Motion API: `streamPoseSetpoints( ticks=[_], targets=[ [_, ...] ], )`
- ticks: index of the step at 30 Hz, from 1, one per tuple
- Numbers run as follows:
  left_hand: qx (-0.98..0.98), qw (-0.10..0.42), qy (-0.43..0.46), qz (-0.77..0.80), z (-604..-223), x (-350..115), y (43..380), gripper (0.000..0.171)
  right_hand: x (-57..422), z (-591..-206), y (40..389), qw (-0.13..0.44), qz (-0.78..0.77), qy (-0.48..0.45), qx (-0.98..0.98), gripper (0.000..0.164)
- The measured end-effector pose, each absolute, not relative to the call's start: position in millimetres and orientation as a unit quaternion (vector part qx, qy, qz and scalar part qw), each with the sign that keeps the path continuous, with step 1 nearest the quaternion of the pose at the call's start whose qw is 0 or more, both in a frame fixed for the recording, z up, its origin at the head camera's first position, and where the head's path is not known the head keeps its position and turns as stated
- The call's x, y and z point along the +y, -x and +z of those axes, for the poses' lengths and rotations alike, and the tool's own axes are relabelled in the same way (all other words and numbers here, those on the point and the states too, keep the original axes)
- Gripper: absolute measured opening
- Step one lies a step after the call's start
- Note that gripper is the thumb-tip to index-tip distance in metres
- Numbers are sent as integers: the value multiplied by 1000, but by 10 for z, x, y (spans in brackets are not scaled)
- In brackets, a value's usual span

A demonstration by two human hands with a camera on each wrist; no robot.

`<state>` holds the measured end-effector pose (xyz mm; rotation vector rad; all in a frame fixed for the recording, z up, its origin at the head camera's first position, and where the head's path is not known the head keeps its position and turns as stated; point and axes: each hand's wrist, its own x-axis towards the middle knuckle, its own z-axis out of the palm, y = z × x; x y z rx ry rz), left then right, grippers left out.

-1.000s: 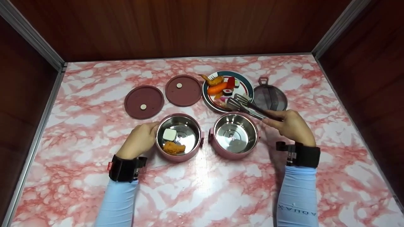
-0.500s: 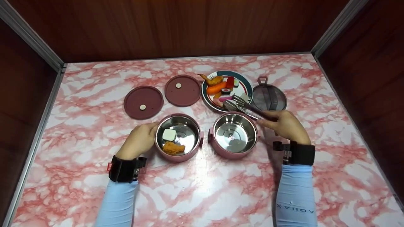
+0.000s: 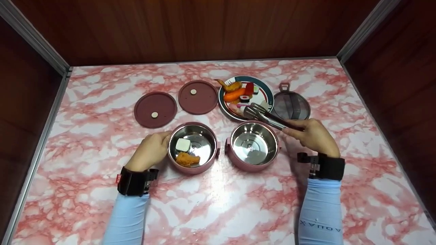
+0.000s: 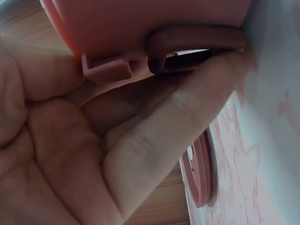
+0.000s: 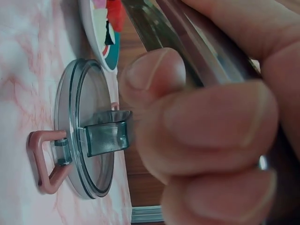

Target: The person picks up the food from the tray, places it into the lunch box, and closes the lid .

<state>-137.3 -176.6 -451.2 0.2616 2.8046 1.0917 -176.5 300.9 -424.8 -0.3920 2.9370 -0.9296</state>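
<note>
My left hand (image 3: 151,149) holds the left side of a pink, steel-lined lunch container (image 3: 206,166). In the left wrist view, its thumb and fingers lie around the clip handle (image 4: 194,35). Inside that container are a white square food piece (image 3: 183,145) and a toy fried chicken piece (image 3: 186,159). My right hand (image 3: 315,136) grips metal food tongs (image 3: 272,120), their slotted tips over the front of a plate (image 3: 269,90). A pink-and-white food piece (image 3: 239,108) lies right at the tips. A second steel-lined container (image 3: 253,166), with no food inside, stands below the tongs.
Two dark pink lids (image 3: 163,102) (image 3: 204,105) lie behind the left container. A clear grey lid (image 3: 301,105) with a pink loop sits right of the plate. On the plate are a carrot (image 3: 235,95), a chicken wing (image 3: 233,87) and a sushi roll (image 3: 244,99). Wooden walls (image 3: 204,30) enclose the table.
The tongs dipped slightly left with their tips apart, then came back right with the tips nearer together at the plate's front. My left hand and both containers have stayed put.
</note>
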Motion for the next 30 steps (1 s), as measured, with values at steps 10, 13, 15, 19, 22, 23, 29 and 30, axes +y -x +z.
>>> streamPoseSetpoints(
  ticks=[10, 13, 15, 19, 22, 23, 29, 30],
  targets=[
    [926, 40, -97, 363, -4524, -1780, 1372, 30, 3004, -4171, 1732, 17, -330, 97, 939, 39],
    [925, 45, -94, 365, -4524, -1787, 1369, 30, 2974, -4108, 1693, 14, -353, 84, 932, 41],
    [925, 48, -93, 364, -4522, -1791, 1366, 30, 2933, -4048, 1656, 10, -357, 85, 930, 42],
    [926, 55, -91, 362, -4517, -1796, 1361, 32, 2780, -3923, 1568, -18, -334, 123, 934, 42],
    [927, 54, -90, 361, -4518, -1794, 1362, 32, 2600, -3856, 1507, -38, -313, 177, 932, 42],
    [927, 54, -90, 361, -4518, -1792, 1363, 32, 2533, -3841, 1492, -42, -309, 199, 929, 42],
    [928, 51, -92, 358, -4510, -1770, 1370, 31, 2142, -3791, 1381, -50, -282, 294, 912, 43],
    [928, 51, -93, 358, -4508, -1767, 1372, 31, 2085, -3788, 1361, -49, -273, 300, 913, 43]
  ],
)
